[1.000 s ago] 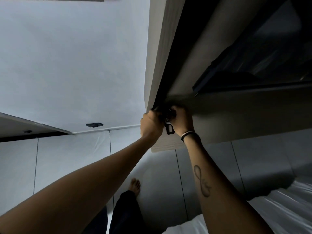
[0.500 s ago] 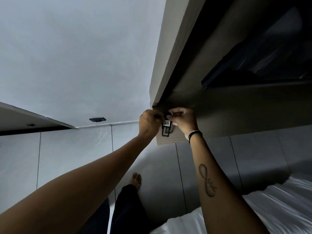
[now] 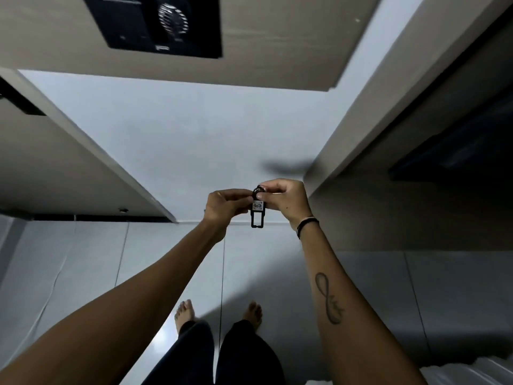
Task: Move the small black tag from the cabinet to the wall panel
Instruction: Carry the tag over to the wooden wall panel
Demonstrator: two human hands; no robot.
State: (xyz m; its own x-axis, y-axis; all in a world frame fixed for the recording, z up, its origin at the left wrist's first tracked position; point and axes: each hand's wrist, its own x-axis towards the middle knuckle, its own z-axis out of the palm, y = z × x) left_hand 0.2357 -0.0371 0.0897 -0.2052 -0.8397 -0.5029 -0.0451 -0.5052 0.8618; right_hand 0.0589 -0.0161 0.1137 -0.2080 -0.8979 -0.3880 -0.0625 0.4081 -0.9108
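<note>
The small black tag hangs in mid-air between both hands, its white label (handwritten "407") facing the camera. The right hand pinches the metal ring at its top between closed fingers; the left hand closes on the tag's left edge. The cabinet stands just right, the dark wall panel well above.

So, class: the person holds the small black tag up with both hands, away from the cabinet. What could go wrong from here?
1. The black tag hangs from fingertip pinches of the left hand and right hand at its ring; it might slip and fall to the tiled floor, near the bare feet.
2. The dark wall panel sits far overhead, so carrying the tag there may loosen the grip.
</note>
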